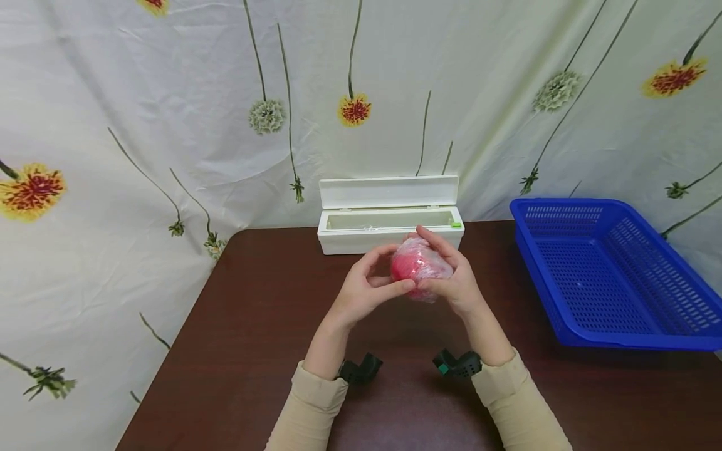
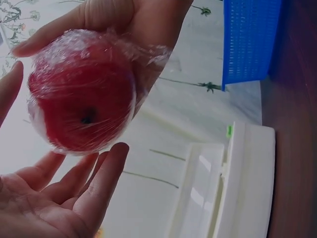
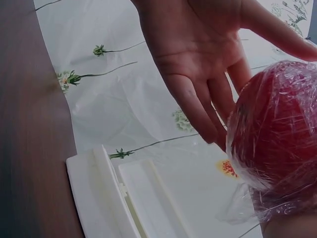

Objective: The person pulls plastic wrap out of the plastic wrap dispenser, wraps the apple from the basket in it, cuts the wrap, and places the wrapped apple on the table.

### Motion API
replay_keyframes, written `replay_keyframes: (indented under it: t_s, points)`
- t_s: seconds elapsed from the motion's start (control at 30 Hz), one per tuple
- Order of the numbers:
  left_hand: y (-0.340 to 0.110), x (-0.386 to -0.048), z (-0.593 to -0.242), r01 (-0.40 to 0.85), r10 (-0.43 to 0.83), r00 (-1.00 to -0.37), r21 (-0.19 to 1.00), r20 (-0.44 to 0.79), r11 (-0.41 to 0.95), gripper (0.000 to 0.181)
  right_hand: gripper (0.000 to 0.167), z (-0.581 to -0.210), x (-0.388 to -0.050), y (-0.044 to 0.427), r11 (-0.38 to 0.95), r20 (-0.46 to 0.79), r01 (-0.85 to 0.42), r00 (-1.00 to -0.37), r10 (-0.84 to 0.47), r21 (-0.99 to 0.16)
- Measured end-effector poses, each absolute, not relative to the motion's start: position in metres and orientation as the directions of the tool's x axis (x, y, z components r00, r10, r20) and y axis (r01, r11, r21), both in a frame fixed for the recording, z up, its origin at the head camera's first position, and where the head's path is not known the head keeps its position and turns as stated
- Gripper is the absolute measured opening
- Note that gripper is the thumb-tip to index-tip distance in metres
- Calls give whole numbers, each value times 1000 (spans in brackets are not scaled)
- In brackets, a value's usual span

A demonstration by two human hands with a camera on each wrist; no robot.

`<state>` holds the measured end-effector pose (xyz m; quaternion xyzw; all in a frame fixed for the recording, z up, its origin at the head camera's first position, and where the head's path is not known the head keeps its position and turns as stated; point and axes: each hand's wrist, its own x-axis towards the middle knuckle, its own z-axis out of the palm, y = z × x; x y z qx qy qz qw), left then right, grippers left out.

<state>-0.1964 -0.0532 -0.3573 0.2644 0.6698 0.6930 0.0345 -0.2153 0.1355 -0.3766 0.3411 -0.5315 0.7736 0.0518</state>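
Observation:
A red apple (image 1: pixel 418 266) wrapped in clear cling film is held above the table. My right hand (image 1: pixel 455 285) grips it from the right, thumb in front and fingers behind. In the left wrist view, loose film ends stick out from the wrapped apple (image 2: pixel 84 94), and a dark spot shows through. From the other side, my left hand (image 1: pixel 363 285) has its fingertips at the apple, palm away from it and fingers fairly straight. The right wrist view shows this left hand (image 3: pixel 198 64) beside the film; most of the right hand is hidden there.
Behind the hands, a white cling film box (image 1: pixel 389 241) stands at the table's back edge with its lid up and a green slider at its right end. A blue plastic basket (image 1: pixel 536 275) sits on the right of the brown table (image 1: pixel 242 351). A flowered cloth (image 1: pixel 220 75) hangs behind.

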Motion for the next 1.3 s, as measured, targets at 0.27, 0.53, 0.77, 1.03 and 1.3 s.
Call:
replay_keyframes:
  t_s: [0.27, 0.53, 0.77, 1.03, 1.3]
  points:
    - [-59, -186, -338, 321, 392, -869, 947, 303, -21, 54, 80, -376, -215, 138, -257, 541, -478, -776, -324, -840]
    - [-56, -178, -330, 356, 403, -857, 934, 322, 12, 57, 87, -377, -213, 135, -136, 518, -506, -777, -358, -852]
    - [-56, -180, -332, 339, 429, -852, 941, 298, 20, 60, 92, -374, -208, 133, -14, 438, -468, -816, -377, -883]
    - [-56, -184, -339, 374, 406, -847, 928, 343, -4, 60, 95, -375, -206, 130, 41, 467, -525, -789, -399, -850]
    - [-54, -198, -360, 352, 344, -868, 932, 358, -81, 55, 99, -374, -208, 130, -103, 606, -619, -702, -374, -779]
